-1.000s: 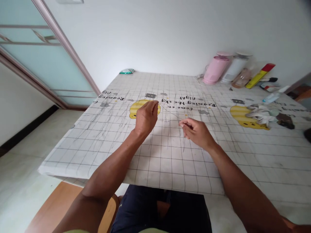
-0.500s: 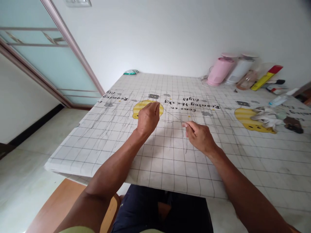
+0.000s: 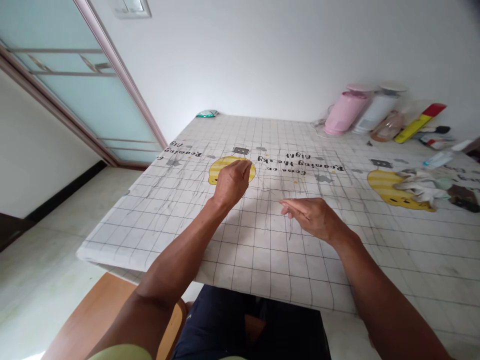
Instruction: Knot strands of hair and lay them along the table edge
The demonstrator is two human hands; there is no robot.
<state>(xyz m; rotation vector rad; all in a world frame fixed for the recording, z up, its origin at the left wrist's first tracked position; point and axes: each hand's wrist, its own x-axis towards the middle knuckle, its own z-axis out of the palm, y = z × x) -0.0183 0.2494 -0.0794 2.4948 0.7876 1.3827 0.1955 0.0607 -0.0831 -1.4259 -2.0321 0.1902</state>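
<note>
Near the frame's centre, a faint thread [image 3: 264, 187] runs from the left hand [image 3: 232, 181], pinched closed on it, toward the right hand [image 3: 310, 218], whose grip cannot be told; light, even tension probably serves best.

A thread [image 3: 264, 185] — dark, hair-thin, barely visible — slants from the pinched left hand [image 3: 233, 181] toward the right hand [image 3: 313, 217], its far end indistinct.

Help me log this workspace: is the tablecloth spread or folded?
Spread: the tablecloth lies opened out beneath the left hand and right hand, its printed grid showing over a broad area.
</note>
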